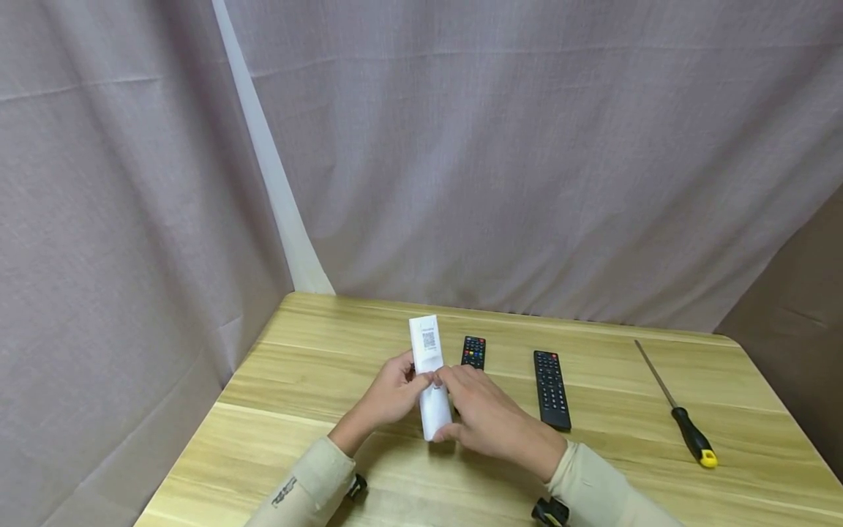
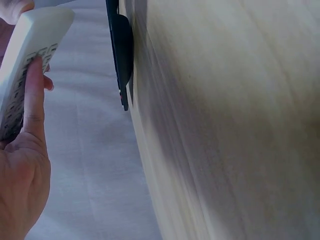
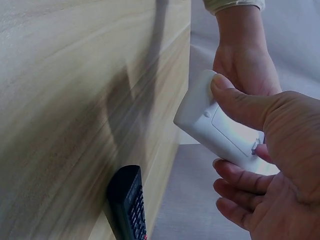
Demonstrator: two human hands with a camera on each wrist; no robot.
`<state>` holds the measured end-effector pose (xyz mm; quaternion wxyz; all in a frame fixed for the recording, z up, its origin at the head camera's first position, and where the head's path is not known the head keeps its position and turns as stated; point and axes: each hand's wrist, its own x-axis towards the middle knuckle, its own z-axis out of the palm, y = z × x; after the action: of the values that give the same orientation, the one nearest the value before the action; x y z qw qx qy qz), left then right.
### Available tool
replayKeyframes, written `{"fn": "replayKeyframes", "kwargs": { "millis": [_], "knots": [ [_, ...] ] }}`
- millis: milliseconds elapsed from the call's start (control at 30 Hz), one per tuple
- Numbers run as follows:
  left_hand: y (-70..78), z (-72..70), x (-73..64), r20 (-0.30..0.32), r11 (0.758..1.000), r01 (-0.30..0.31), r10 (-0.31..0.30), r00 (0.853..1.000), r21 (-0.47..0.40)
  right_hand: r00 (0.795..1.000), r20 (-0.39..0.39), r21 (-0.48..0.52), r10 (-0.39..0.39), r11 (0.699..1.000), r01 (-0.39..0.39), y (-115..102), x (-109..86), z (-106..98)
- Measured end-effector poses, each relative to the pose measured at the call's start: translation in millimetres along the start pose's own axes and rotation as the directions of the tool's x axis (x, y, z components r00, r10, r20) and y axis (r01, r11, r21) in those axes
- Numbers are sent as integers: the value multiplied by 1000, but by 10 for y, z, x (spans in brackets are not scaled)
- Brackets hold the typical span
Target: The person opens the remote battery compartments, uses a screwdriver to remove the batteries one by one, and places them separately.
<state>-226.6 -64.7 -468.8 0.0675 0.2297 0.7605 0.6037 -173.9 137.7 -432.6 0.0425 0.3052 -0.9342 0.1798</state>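
Observation:
A white remote control [image 1: 429, 351] is held up over the wooden table, its back with a printed label and code turned toward the head camera. My left hand [image 1: 388, 391] grips it from the left side, thumb across the back and a finger along the button side in the left wrist view. From the right, my right hand [image 1: 494, 417] holds the lower part of the same remote. In the right wrist view, the right thumb presses near the lower end of the remote's back [image 3: 227, 137], and a finger lies at the battery cover's latch [image 3: 256, 146].
On the table [image 1: 309, 329], a small black remote [image 1: 473, 351] lies partly hidden behind my right hand. Further right are a longer black remote [image 1: 552, 391] and a screwdriver [image 1: 691, 435] with a black and yellow handle. Grey curtains [image 1: 494, 161] hang behind the table.

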Motion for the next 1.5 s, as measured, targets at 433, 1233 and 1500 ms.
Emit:
{"fn": "replayKeyframes", "kwargs": {
  "millis": [433, 1233, 1500],
  "knots": [
    [-1, -6, 12, -18, 1000, 5, -4, 1000, 18, 1000, 2, 74, 31, 997, -31, 7, 9, 36],
    [-33, 33, 7, -48, 998, -6, 9, 999, 61, 1000, -12, 105, 18, 994, -17, -10, 46, 112],
    [-5, 11, -1, -56, 998, 7, -3, 998, 58, 999, -32, 138, 30, 990, -25, 7, 56, 117]
  ]
}}
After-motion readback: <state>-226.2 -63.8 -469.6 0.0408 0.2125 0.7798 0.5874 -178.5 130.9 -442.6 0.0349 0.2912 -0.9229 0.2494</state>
